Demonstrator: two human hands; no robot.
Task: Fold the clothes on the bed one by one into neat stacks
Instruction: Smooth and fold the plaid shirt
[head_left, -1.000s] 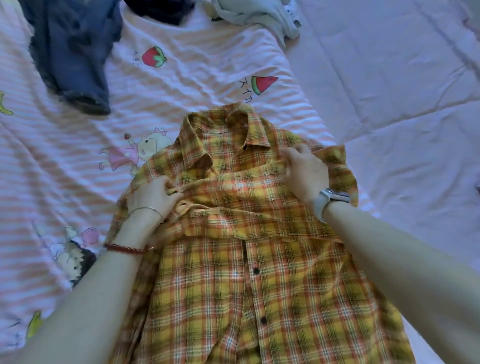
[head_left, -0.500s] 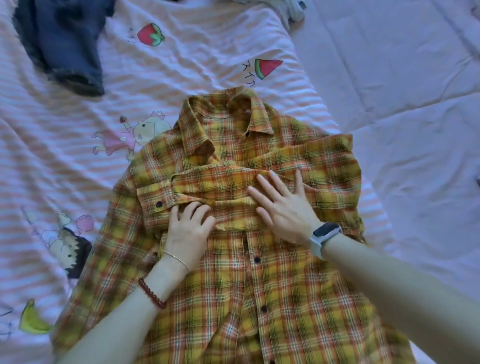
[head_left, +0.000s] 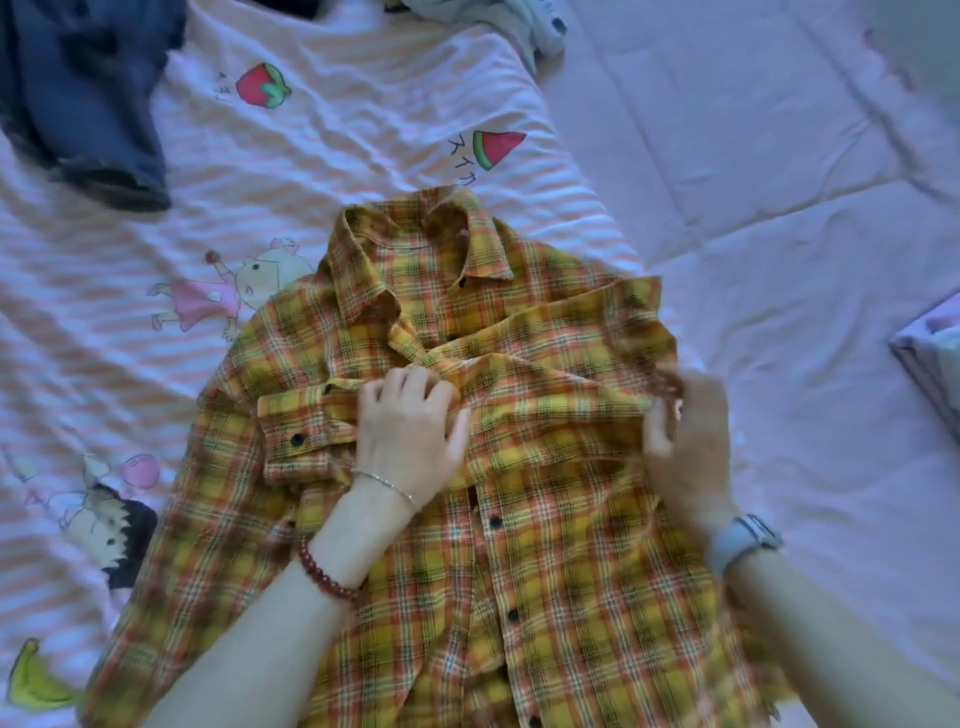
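Note:
A yellow and orange plaid shirt (head_left: 519, 545) lies front up on the bed, collar pointing away from me. One sleeve is folded across the chest, its buttoned cuff (head_left: 298, 436) at the left. My left hand (head_left: 410, 431) lies on that sleeve, fingers slightly bent and thumb out, pressing it down. My right hand (head_left: 685, 441) is blurred at the shirt's right shoulder edge, its fingers curled on the fabric there.
The shirt rests on a pink striped sheet (head_left: 130, 322) with cartoon prints. A dark blue garment (head_left: 88, 93) lies at the top left, a pale garment (head_left: 498, 21) at the top centre. A lilac quilt (head_left: 779, 182) covers the right side; a folded item (head_left: 930, 364) shows at the right edge.
My right hand has left the middle of the folded sleeve and moved right to the shirt's shoulder edge. My left hand has shifted up a little on the sleeve.

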